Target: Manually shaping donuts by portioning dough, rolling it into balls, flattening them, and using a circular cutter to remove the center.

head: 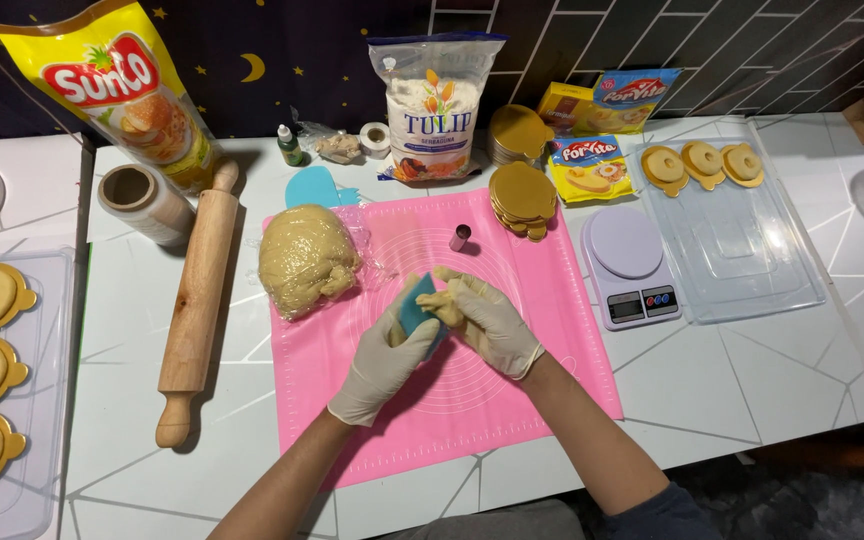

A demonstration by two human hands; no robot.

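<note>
Holding a teal scraper [415, 309] in our closed left hand [389, 360] and a soft, sticky-looking dough lump [440, 303] pinched in our right hand [492, 322], we work over the pink mat [542, 330] middle, judging it best cradled underneath

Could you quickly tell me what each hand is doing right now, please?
Left hand: gloved, closed on a blue scraper.
Right hand: gloved, closed on a piece of dough, pressed against the scraper.
</note>
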